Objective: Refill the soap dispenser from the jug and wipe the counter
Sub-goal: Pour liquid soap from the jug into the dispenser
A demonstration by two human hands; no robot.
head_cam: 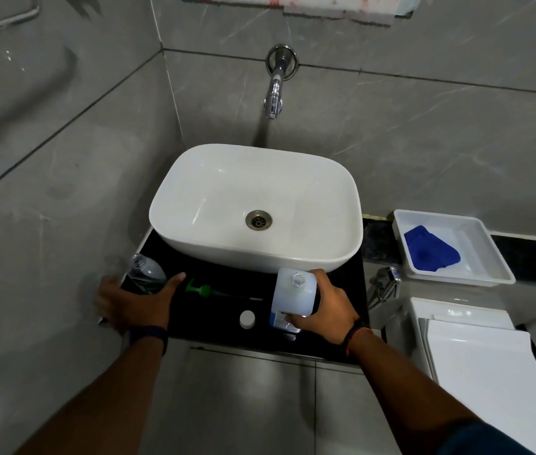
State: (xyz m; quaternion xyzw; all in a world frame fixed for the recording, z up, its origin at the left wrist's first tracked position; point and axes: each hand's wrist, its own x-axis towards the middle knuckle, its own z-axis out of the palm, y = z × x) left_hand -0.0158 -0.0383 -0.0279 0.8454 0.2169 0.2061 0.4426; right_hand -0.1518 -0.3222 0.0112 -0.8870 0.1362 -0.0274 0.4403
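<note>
Sitting on the black table point(342, 290), the white basin point(253, 205) has a tray point(489, 257) with a blue cloth point(430, 247) to its right. Before the basin, the right hand point(329, 310) grips the uncapped jug point(292, 295); the left hand point(135, 303) wraps the open dispenser point(146, 274). Between them lie the green pump point(204, 289) and white cap point(247, 319).

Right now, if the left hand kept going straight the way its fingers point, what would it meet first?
The left hand already wraps the open dispenser bottle; beyond that, probably the grey side wall, though depth is unclear.
</note>
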